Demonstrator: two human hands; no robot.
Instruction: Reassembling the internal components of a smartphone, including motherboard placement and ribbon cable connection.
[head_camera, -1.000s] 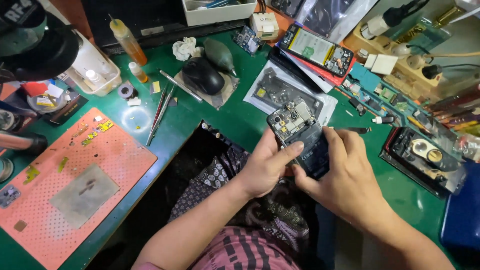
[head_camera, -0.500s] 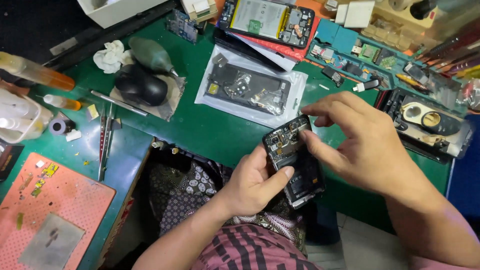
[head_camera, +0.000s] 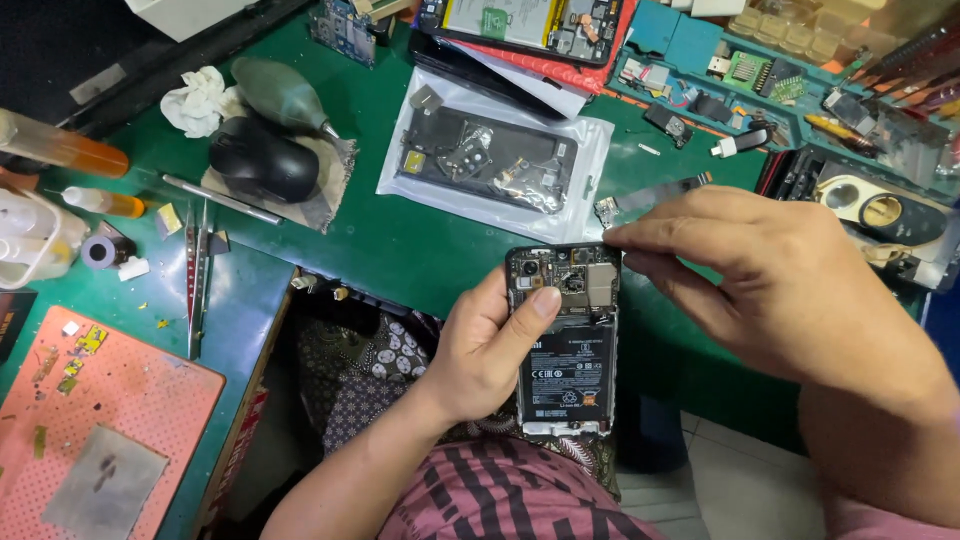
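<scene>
My left hand (head_camera: 487, 350) holds an opened phone (head_camera: 566, 345) with its back cover off, thumb resting near the circuit board at the top. The black battery and the board show. My right hand (head_camera: 770, 280) reaches in from the right, its fingertips pinching at the phone's top right corner next to a small metal part (head_camera: 606, 211). The phone is held above my lap, just in front of the green table's edge (head_camera: 420, 250).
A clear bag with a phone frame (head_camera: 490, 160) lies just behind the phone. A black mouse (head_camera: 265, 165), a grey air blower (head_camera: 280, 95), tweezers (head_camera: 197, 270) and a pink work mat (head_camera: 95, 420) sit left. Parts trays (head_camera: 780, 80) and another opened phone (head_camera: 530, 25) lie at the back.
The view has shifted and closed in on the phone. The phone now stands upright in my left hand, and my right hand's fingers have moved to its top right corner.
</scene>
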